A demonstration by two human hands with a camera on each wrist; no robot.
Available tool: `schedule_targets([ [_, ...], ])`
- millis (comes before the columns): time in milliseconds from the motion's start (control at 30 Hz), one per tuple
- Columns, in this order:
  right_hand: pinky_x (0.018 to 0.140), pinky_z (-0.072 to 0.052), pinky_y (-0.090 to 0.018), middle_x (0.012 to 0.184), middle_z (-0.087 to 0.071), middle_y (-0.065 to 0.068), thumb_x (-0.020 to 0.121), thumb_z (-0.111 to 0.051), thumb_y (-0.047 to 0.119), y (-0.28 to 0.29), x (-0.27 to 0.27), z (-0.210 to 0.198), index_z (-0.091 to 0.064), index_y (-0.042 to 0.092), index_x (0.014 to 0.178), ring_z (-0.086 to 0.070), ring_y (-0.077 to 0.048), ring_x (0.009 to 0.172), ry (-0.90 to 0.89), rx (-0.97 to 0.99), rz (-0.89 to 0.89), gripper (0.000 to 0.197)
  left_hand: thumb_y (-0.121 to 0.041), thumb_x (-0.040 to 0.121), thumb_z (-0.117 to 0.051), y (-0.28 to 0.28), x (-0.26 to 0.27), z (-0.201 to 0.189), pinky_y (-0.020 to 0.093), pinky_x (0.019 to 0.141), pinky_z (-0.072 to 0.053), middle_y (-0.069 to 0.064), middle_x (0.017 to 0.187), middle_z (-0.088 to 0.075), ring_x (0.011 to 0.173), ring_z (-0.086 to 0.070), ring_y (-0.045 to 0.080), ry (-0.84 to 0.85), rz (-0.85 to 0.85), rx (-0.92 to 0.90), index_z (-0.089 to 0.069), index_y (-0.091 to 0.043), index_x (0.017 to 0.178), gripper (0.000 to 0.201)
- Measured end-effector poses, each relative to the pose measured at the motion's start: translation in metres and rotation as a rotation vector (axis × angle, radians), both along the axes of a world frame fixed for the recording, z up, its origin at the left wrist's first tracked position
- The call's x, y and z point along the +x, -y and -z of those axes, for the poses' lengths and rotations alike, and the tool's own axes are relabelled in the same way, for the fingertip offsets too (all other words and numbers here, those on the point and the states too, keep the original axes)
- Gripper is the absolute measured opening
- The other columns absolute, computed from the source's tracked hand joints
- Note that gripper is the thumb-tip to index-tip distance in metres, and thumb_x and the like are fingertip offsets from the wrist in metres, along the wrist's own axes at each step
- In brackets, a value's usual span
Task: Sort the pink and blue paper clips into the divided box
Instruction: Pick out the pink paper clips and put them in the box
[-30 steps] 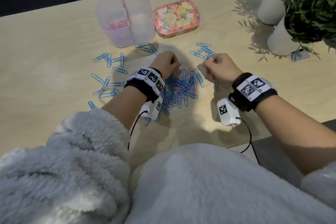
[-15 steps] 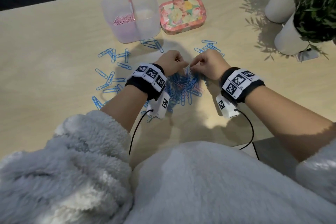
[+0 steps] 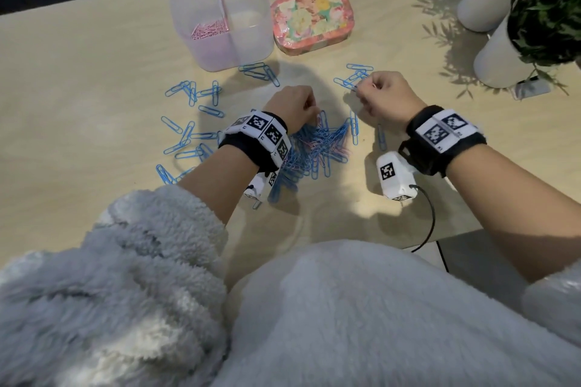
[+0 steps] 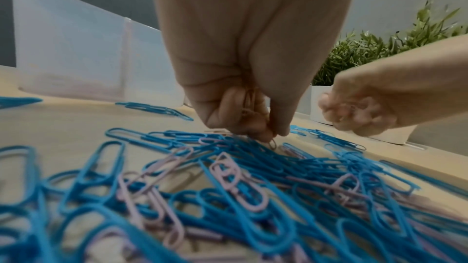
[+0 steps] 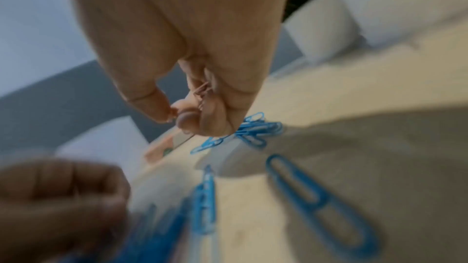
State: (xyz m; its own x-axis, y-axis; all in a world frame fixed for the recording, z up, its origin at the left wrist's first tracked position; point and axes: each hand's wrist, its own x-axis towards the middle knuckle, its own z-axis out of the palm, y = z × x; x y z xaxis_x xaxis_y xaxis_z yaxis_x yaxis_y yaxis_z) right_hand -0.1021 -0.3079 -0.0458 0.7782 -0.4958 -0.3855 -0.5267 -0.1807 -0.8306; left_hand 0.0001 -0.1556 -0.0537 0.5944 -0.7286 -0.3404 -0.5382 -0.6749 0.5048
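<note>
A mixed pile of blue and pink paper clips lies at the table's middle. My left hand is at the pile's far edge. In the left wrist view its curled fingers keep pink clips against the palm and touch the pile. My right hand hovers right of the pile beside a small cluster of blue clips. It holds pink clips in its curled fingers. The clear divided box stands behind, with pink clips in its left compartment.
A floral tin sits right of the box. Loose blue clips are scattered left of the pile and in front of the box. Two white plant pots stand at the far right. Fluffy sleeves fill the near foreground.
The right hand came in to the pile next to the left hand, then drew back right toward the blue cluster. The left hand stayed at the pile.
</note>
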Motion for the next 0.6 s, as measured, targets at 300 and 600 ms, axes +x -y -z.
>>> schedule_targets([
  [300, 0.038, -0.021, -0.017, 0.056, -0.041, -0.004, 0.085, -0.043, 0.005, -0.017, 0.011, -0.002, -0.053, 0.010, 0.067, -0.032, -0.012, 0.040, -0.041, 0.398, 0.199, 0.021, -0.001, 0.089, -0.041, -0.009, 0.006, -0.007, 0.027, 0.075, -0.046, 0.003, 0.078, -0.067, 0.077, -0.057, 0.020, -0.105, -0.102, -0.101, -0.048, -0.011, 0.085, 0.013],
  [600, 0.051, -0.039, -0.019, 0.054, -0.054, -0.002, 0.074, -0.070, 0.015, -0.028, 0.023, 0.007, -0.056, 0.014, 0.049, -0.053, -0.016, 0.060, -0.283, -0.366, -0.256, 0.029, -0.019, 0.096, -0.047, -0.020, 0.012, -0.005, 0.023, 0.074, -0.040, 0.010, 0.092, -0.072, 0.085, -0.059, 0.019, -0.109, -0.184, -0.132, -0.052, -0.012, 0.086, 0.014],
])
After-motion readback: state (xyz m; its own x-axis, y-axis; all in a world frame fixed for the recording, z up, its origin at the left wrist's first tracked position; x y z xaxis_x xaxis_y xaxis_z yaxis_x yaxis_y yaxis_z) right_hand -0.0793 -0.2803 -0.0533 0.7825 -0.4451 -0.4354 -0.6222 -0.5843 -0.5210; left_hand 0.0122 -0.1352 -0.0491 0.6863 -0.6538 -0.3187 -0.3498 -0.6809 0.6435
